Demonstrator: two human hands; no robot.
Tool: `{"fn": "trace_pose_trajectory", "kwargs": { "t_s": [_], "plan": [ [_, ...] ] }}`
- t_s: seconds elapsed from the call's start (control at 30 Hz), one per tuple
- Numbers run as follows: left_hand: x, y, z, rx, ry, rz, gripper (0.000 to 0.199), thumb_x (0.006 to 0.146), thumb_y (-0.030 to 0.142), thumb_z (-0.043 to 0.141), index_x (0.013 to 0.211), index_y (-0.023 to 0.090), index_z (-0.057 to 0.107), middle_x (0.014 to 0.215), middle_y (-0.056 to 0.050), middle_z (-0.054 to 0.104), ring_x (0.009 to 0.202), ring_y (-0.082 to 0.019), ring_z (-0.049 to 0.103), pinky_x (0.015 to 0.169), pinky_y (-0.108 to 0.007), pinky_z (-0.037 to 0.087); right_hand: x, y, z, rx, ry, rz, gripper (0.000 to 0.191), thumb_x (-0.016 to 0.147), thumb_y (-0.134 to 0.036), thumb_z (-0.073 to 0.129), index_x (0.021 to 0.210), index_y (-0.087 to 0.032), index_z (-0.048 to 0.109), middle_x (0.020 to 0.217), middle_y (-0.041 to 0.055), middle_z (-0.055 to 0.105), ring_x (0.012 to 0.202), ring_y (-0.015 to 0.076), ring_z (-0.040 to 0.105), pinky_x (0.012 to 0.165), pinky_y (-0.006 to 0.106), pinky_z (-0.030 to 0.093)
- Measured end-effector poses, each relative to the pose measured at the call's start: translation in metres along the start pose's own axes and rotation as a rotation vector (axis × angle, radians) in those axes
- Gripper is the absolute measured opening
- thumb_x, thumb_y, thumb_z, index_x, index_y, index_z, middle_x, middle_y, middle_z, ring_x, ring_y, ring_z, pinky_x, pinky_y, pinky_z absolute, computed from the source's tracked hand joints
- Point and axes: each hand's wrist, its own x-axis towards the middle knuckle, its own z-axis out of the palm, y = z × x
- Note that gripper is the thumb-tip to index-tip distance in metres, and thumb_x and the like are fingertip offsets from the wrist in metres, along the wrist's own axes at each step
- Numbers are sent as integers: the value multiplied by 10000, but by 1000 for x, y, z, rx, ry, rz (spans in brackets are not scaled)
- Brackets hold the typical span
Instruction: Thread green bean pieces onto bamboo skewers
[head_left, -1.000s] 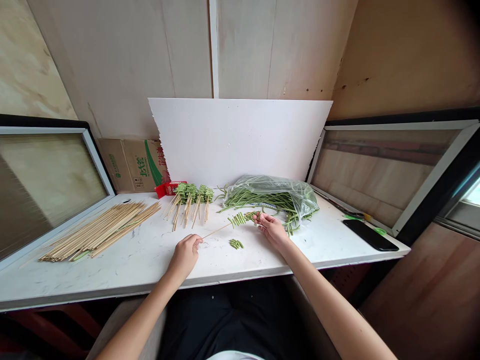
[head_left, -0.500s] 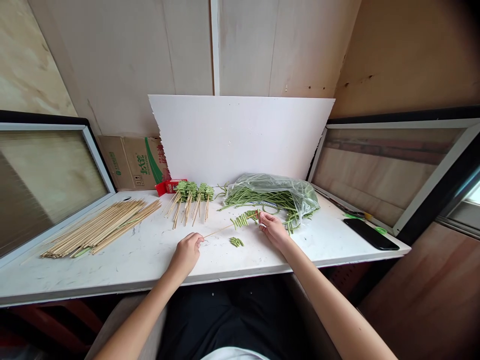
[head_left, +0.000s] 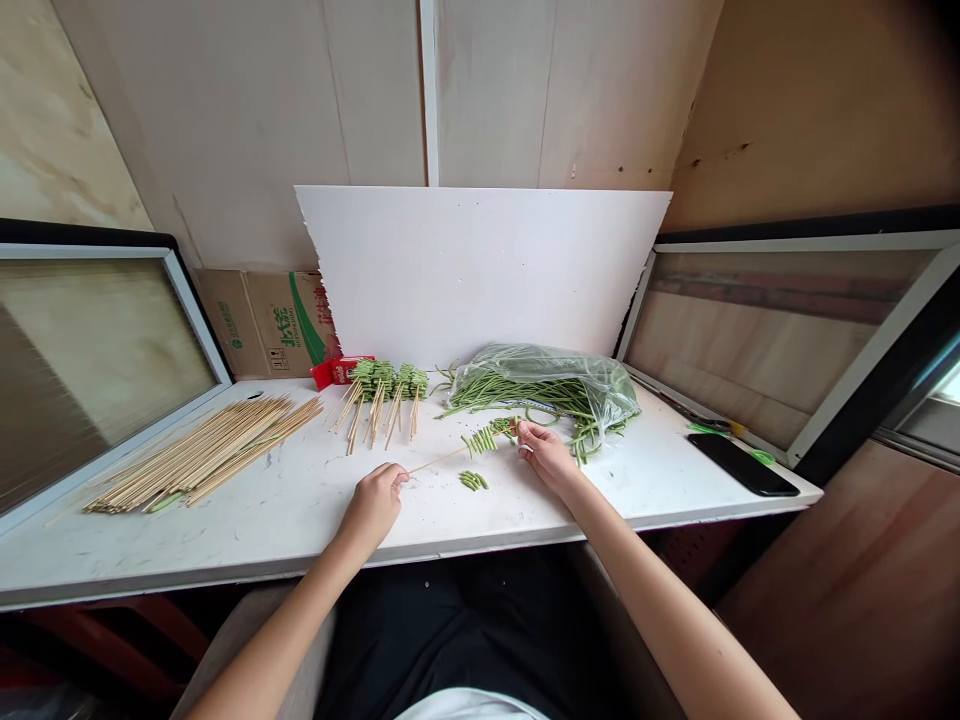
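My left hand [head_left: 374,506] is closed on the bare end of a thin bamboo skewer [head_left: 437,460]. Short green bean pieces [head_left: 478,440] are threaded side by side along its other half. At that far end, the fingers of my right hand [head_left: 549,456] pinch a green bean piece [head_left: 514,426], partly hidden by the fingertips. Just below the skewer, several cut bean pieces [head_left: 473,480] lie together on the white table [head_left: 300,530]. Behind my right hand, long green beans [head_left: 517,394] spill out of a clear plastic bag [head_left: 559,364].
Bean-laden skewers [head_left: 386,378] lie against a red box [head_left: 337,371] at the back. A wide pile of bare skewers [head_left: 199,450] covers the left side. On the right are a black phone [head_left: 741,464] and scissors [head_left: 686,412]. A white board [head_left: 487,270] stands behind.
Both hands and the skewer stay nearly where they were. The whole view has shifted very slightly; nothing else has visibly moved.
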Motion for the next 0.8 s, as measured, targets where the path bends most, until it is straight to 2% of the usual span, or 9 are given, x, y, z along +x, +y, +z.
{"fn": "trace_pose_trajectory", "kwargs": {
  "t_s": [0.17,0.37,0.53,0.8],
  "plan": [
    [0,-1,1,20,-1,6,276,862,26,454,853,198,669,871,-67,725,826,-212,703,740,-307,529,2,5,-2,139,10,57,495,690,-686,821,852,-231,711,1017,71,719,737,162,544,634,286,417],
    [-1,-6,4,40,-6,23,274,876,29,457,872,202,669,915,-67,733,847,-209,701,748,-305,528,3,8,-3,85,6,49,491,721,-700,787,828,-227,707,973,68,722,692,153,523,617,291,407],
    [-2,-9,5,81,-13,33,284,878,26,450,862,197,677,916,-73,733,828,-208,693,740,-307,526,6,12,-2,98,45,56,507,644,-683,848,794,-214,725,944,64,730,643,132,493,601,287,399],
    [-3,-9,5,98,-5,38,317,857,5,455,875,198,706,910,-69,736,818,-201,684,757,-306,533,8,16,0,18,83,32,486,637,-690,832,776,-231,750,989,79,771,696,190,576,612,322,436]
  ]
}}
